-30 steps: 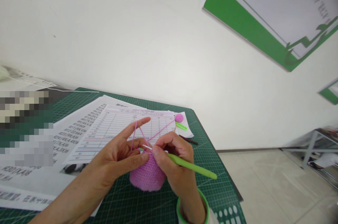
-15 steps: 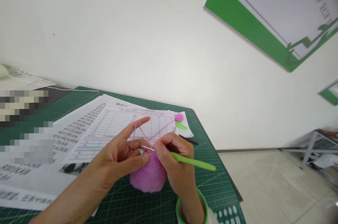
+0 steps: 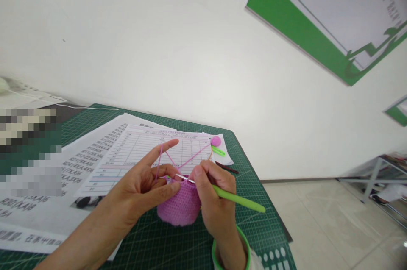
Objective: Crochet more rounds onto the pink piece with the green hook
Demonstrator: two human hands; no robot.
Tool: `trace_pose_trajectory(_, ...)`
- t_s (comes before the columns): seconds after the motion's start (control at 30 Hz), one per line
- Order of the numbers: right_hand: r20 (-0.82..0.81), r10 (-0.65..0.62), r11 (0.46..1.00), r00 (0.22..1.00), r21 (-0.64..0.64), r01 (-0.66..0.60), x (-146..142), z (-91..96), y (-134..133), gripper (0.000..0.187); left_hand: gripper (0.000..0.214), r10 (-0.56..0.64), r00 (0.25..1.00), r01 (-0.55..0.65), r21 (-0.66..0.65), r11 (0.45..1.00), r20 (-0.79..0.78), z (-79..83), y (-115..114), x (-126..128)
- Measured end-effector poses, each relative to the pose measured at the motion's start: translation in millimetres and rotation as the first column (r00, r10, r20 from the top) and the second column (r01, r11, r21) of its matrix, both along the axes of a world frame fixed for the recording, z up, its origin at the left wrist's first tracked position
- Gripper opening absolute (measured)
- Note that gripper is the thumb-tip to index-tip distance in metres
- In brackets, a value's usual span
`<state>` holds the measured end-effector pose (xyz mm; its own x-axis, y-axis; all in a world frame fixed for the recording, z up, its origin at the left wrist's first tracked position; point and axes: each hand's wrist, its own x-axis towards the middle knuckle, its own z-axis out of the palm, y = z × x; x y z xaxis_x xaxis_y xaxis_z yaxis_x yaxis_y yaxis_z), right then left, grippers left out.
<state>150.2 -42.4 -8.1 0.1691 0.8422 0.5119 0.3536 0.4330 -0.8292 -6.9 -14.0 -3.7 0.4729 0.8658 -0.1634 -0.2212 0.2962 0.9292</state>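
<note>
My left hand (image 3: 140,189) holds a round pink crocheted piece (image 3: 179,204) between my 2 hands, with its underside near the green cutting mat (image 3: 254,223). The hand is partly spread: my index finger (image 3: 167,145) points up and away with pink yarn (image 3: 193,155) running from it, and my thumb (image 3: 170,189) presses in at the top edge of the piece. My right hand (image 3: 216,206) pinches a crochet hook (image 3: 238,199) with a lime-green handle, and its metal tip (image 3: 182,176) reaches across to the top of the piece. A green band (image 3: 243,238) circles my right wrist. Beyond my right fingers sit a small pink ball (image 3: 215,141) (yarn or crochet, too small to tell) and a green plastic clip (image 3: 218,151), with a slim dark tool (image 3: 227,169) just nearer my hand. Past my left fingers, a ruled printed form (image 3: 149,155) lies on a larger printed sheet (image 3: 89,164).
</note>
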Motion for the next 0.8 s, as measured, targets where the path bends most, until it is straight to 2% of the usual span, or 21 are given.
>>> trace_pose_trajectory(0.2, 0.012, 0.086, 0.996, 0.996, 0.021, -0.087, 3.6, 4.0, -4.3, 0.037, 0.071, -0.011, 1.000, 0.012, -0.031, 0.999, 0.004, 5.9, -4.6, -2.0)
trace_pose_trajectory(0.47, 0.067, 0.184, 0.982, 0.981, 0.028, -0.187, 17.4, -0.3, -11.1, 0.039, 0.085, -0.054, 0.999, 0.054, -0.055, 0.997, 0.008, 5.8, -2.1, -5.4)
trace_pose_trajectory(0.6, 0.132, 0.204, 0.976, 0.970, 0.045, -0.211, 20.0, 0.6, -12.5, 0.036, 0.083, -0.072, 0.997, 0.072, -0.012, 0.997, -0.005, 2.2, 0.4, -5.1)
trace_pose_trajectory(0.8, 0.311, 0.163, 0.976, 0.936, 0.087, -0.199, 20.6, 5.2, -11.4, 0.036, 0.074, -0.015, 0.991, 0.032, 0.126, 0.991, -0.134, -0.1, 0.2, -1.3)
